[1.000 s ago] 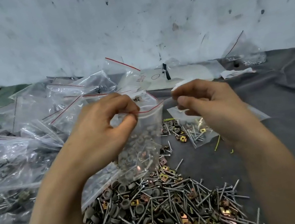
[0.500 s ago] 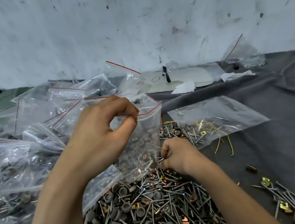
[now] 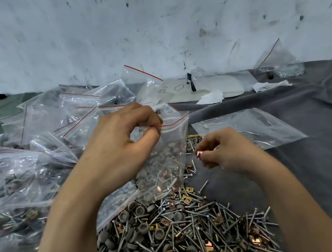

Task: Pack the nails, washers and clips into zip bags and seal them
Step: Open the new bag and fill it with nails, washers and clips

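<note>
At frame centre, the left hand (image 3: 120,147) is pinching the limp, slippery zip bag (image 3: 176,131) by its red-lined rim (likely the surest hold, hardware (image 3: 162,171) weighing it down); the right hand (image 3: 227,152), just right, is pinching 1 stiff clip (image 3: 199,154).

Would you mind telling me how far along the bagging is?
Done: filled bags piled at left. In hand: the left hand holds a part-filled bag by its top; the right hand pinches a clip. Left: the big loose pile.
</note>
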`<move>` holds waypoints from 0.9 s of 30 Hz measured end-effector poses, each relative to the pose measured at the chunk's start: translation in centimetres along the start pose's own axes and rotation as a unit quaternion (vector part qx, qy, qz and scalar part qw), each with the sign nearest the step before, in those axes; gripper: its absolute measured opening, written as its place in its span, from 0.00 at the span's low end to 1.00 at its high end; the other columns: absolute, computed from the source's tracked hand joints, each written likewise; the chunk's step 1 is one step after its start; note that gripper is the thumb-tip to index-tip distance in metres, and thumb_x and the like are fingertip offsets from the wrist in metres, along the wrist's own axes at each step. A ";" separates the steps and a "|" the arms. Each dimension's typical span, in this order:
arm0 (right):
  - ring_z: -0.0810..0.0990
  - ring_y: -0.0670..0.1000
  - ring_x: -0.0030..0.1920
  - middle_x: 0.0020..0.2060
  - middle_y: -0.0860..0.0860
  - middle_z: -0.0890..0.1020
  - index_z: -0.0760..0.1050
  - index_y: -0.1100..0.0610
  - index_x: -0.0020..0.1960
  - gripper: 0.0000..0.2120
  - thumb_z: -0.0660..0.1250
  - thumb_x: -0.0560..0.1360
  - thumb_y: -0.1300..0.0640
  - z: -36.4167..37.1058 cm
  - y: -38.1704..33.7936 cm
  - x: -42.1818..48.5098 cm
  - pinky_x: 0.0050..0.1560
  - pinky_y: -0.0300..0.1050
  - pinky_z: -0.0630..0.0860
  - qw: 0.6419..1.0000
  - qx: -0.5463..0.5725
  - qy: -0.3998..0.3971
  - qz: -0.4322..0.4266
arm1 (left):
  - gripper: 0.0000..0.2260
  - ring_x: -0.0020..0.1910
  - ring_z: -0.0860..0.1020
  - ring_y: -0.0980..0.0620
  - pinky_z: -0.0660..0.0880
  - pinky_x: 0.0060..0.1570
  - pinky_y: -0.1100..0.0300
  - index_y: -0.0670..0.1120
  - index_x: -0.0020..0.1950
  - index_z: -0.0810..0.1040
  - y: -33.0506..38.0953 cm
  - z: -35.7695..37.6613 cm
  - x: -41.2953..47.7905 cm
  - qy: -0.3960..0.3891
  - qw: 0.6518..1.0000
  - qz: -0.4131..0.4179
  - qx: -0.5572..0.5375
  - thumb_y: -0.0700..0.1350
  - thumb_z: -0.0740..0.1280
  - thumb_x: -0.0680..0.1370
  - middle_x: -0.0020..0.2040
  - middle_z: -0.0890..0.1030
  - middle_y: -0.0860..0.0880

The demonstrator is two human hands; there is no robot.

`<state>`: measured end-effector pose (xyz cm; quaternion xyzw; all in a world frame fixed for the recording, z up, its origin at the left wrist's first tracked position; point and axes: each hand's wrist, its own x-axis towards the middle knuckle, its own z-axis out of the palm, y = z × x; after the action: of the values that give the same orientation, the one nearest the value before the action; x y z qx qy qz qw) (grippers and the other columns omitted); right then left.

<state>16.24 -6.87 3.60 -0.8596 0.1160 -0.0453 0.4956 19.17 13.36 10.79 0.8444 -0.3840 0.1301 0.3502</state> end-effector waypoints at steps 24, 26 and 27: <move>0.80 0.49 0.30 0.32 0.55 0.81 0.77 0.61 0.42 0.09 0.67 0.69 0.74 -1.0 -4.2 -2.9 0.30 0.35 0.75 0.942 0.314 -0.057 -0.103 | 0.09 0.49 0.79 0.66 0.73 0.51 0.71 0.50 0.52 0.80 0.5 0.8 0.0 -0.054 0.998 0.034 -0.027 0.43 0.72 0.73 0.47 0.82 0.60; 0.80 0.49 0.29 0.32 0.55 0.81 0.76 0.61 0.42 0.09 0.67 0.69 0.73 -0.9 -4.3 -2.9 0.30 0.35 0.74 0.937 0.330 -0.067 -0.099 | 0.10 0.50 0.78 0.66 0.73 0.52 0.71 0.50 0.53 0.82 0.6 0.8 0.0 -0.059 0.997 0.044 -0.015 0.44 0.73 0.72 0.48 0.82 0.60; 0.80 0.49 0.29 0.32 0.55 0.82 0.76 0.61 0.42 0.09 0.67 0.70 0.73 -0.8 -4.4 -2.9 0.29 0.34 0.74 0.935 0.334 -0.072 -0.098 | 0.10 0.50 0.78 0.65 0.72 0.52 0.70 0.51 0.53 0.82 0.7 0.8 0.1 -0.063 0.997 0.047 -0.010 0.45 0.73 0.72 0.48 0.82 0.58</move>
<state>13.90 -4.72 7.89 -0.6524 -0.0269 -0.0681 0.7544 18.67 12.45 10.56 0.8282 -0.4461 0.0896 0.3272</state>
